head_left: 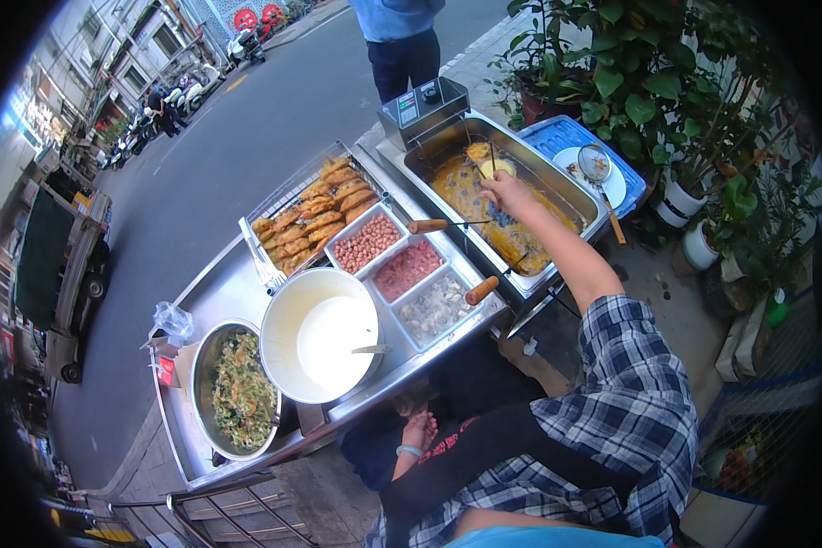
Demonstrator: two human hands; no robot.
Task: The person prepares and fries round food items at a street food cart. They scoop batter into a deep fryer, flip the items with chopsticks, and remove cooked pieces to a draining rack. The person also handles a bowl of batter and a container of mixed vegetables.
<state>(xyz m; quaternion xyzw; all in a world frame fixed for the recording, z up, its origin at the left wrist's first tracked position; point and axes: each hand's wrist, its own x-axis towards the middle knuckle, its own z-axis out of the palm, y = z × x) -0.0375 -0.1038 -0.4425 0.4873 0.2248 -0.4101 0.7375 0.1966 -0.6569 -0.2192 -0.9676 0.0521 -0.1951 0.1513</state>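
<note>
My right hand [510,194] reaches over a steel fryer [557,173] of dark yellow oil. It is closed on two thin dark sticks, which look like chopsticks [474,166], spread beside a pale yellow fritter [498,168]. A more golden fritter [478,152] floats just beyond. Two tools with wooden handles [427,226] lean over the fryer's near side, their heads down in the oil. Low in front of my body, my left hand [418,432] hangs with its fingers curled, and nothing shows in it.
Left of the fryer are a rack of fried fritters [324,212], tubs of peanuts [367,243], pink meat [409,270] and greyish pieces [434,310], a batter pot [283,320] and a vegetable pot [237,393]. A skimmer [595,164] rests on a plate at right. A person [400,46] stands beyond.
</note>
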